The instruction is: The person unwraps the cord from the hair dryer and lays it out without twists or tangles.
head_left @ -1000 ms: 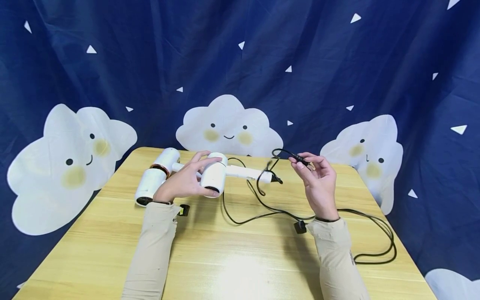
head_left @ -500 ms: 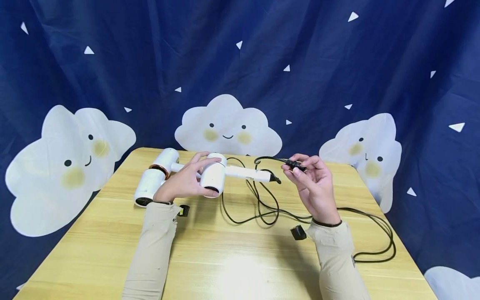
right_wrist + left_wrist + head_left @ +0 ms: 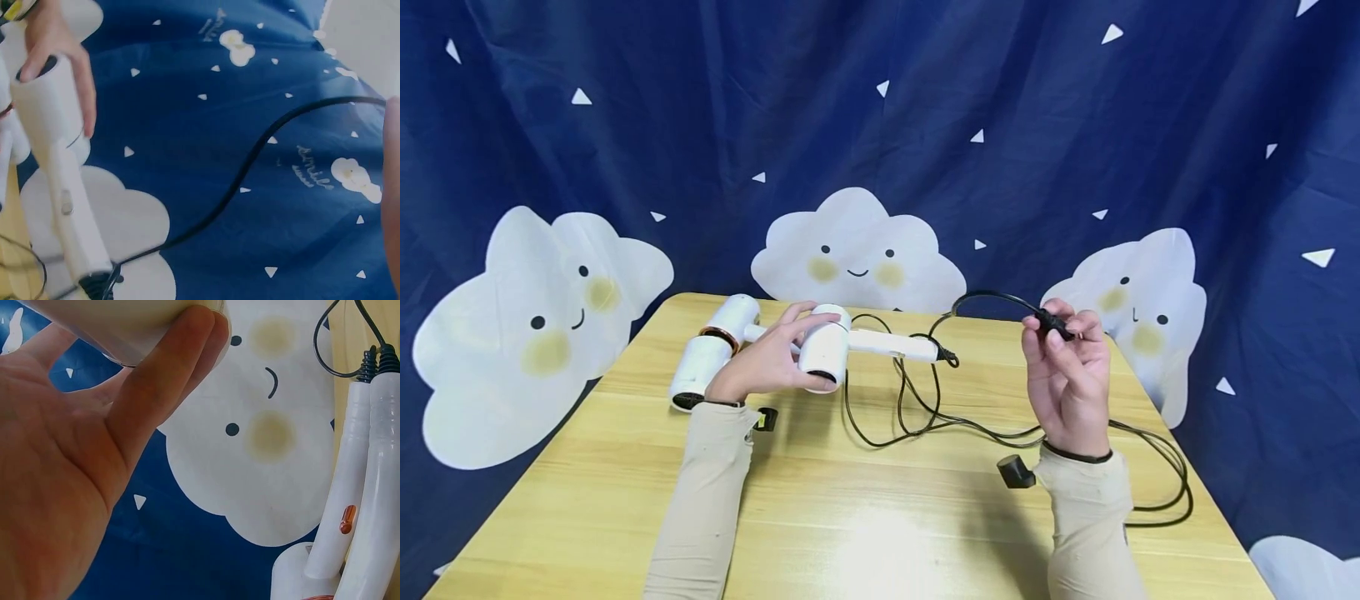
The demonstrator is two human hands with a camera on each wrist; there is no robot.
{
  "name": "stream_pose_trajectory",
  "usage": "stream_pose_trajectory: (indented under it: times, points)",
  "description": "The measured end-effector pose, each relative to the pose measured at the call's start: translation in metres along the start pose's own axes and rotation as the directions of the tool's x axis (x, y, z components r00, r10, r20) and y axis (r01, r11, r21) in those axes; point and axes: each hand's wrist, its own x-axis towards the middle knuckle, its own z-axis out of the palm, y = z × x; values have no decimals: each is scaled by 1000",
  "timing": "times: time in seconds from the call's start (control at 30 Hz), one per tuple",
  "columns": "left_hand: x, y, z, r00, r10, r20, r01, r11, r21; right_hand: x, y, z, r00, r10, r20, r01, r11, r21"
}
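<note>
A white hair dryer [image 3: 823, 358] is held just over the table by my left hand [image 3: 760, 367], thumb on one side of its barrel and fingers on the other. Its handle [image 3: 891, 343] points right, ending in a black cord sleeve. In the right wrist view the same dryer [image 3: 50, 106] shows a slider on its handle. Raised at the right, my right hand [image 3: 1067, 383] pinches a black plug [image 3: 1054, 323] between thumb and fingertips. From the plug the black cord [image 3: 996, 294] arches left, down toward the dryer's handle end.
Two more white hair dryers [image 3: 700, 367] lie side by side at the table's back left, partly behind my left hand. Black cords [image 3: 917, 429] loop across the middle and toward the right edge of the wooden table [image 3: 820, 517]. A blue cloud-print curtain [image 3: 880, 125] hangs behind.
My right hand shifts slightly left, then back right and farther out with the plug, drawing the cord into a wider arch. My left hand and its hair dryer stay nearly still.
</note>
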Motion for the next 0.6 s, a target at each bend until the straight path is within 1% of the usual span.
stream_pose_trajectory:
  times: [0.13, 0.23, 0.33, 0.47, 0.53, 0.6]
  points:
    - [1, -2, 1, 1000, -5, -5, 5, 1000, 8, -2, -2, 5, 997, 24, 72, -26, 999, 33]
    - [1, -3, 0, 1000, -4, -10, 4, 1000, 12, -4, 0, 9, 988, 48, 145, -53, 998, 35]
    - [0, -3, 0, 1000, -4, -18, 4, 1000, 12, -6, 3, 13, 971, 69, 227, -77, 997, 24]
    - [-1, -3, -2, 1000, -4, -30, 5, 1000, 15, -9, 5, 21, 938, 91, 335, -98, 995, 6]
    - [-1, -4, -3, 999, -5, -34, 6, 1000, 20, -9, 5, 25, 928, 92, 360, -98, 995, -1]
    - [-2, -5, -4, 999, -8, -35, 8, 1000, 21, -9, 4, 25, 929, 86, 360, -90, 996, -5]
